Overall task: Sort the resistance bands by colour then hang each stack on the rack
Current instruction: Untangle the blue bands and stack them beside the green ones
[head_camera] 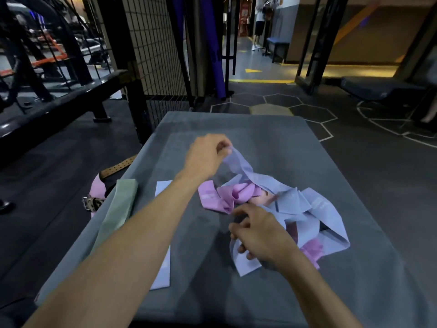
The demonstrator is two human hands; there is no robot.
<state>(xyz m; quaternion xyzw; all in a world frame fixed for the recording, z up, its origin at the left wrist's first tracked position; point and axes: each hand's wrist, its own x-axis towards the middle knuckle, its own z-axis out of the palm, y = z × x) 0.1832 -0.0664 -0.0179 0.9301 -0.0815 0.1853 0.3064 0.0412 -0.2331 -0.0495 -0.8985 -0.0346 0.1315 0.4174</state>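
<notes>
Our left hand pinches a lavender band, lifting it from the tangled pile mid-mat; our right hand grips the pile's near end, anchoring it, we judge.

Grey mat; perhaps leather belt

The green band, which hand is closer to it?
Left. The left hand pinches a blue band up beyond the green band; the right hand is farther right, in the pile.
</notes>
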